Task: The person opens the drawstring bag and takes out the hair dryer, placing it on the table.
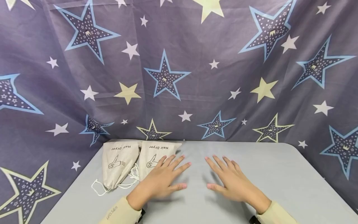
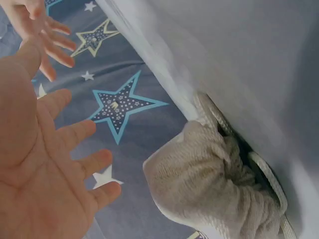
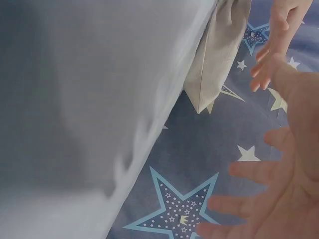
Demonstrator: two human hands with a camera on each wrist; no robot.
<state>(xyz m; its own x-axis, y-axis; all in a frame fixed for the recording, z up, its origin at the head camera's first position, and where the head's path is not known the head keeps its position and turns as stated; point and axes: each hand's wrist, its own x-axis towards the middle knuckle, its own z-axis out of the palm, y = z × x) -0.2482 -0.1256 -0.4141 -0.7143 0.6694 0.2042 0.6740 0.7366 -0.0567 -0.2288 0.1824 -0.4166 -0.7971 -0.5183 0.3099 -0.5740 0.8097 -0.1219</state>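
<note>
Two beige cloth drawstring bags, each printed "Hair Dryer" upside down, lie side by side at the table's far left. The left bag (image 1: pixel 118 165) has its gathered mouth and white cords (image 1: pixel 127 185) toward the person. My left hand (image 1: pixel 163 180) is spread above the table, its fingers overlapping the right bag (image 1: pixel 146 152) in the head view; it holds nothing. In the left wrist view a gathered bag (image 2: pixel 199 174) appears beside the palm. To the right, my right hand (image 1: pixel 232 182) hovers with spread fingers, also holding nothing. Its wrist view shows a bag corner (image 3: pixel 212 64).
The grey table (image 1: pixel 279 171) has rounded far corners. Right behind it hangs a dark purple-grey curtain (image 1: pixel 195 87) with blue, yellow and white stars, also covering both sides. Pale yellow sleeves (image 1: pixel 120 213) cover the forearms.
</note>
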